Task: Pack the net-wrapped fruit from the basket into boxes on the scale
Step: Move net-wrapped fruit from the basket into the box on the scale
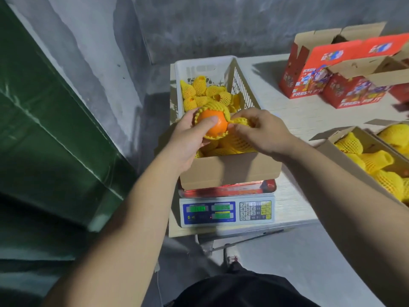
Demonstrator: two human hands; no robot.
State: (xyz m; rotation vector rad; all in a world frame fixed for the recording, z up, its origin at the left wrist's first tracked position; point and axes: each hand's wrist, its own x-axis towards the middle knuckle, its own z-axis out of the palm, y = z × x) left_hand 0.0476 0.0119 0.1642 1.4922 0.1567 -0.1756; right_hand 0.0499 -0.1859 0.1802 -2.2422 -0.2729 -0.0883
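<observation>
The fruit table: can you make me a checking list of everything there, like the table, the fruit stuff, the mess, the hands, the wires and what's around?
Surface: pale table, scale at its front edge.
Job's things: open cardboard box on the scale, holding net-wrapped fruit; white basket behind it with more yellow nets.
Clutter: red printed boxes far right; another filled box at right.
Hands: left hand grips an orange half out of its net; right hand pinches the yellow net.
Cables: nothing seen.
Surroundings: grey wall, green sheet at left.

A green tarpaulin hangs left against the grey concrete wall.
</observation>
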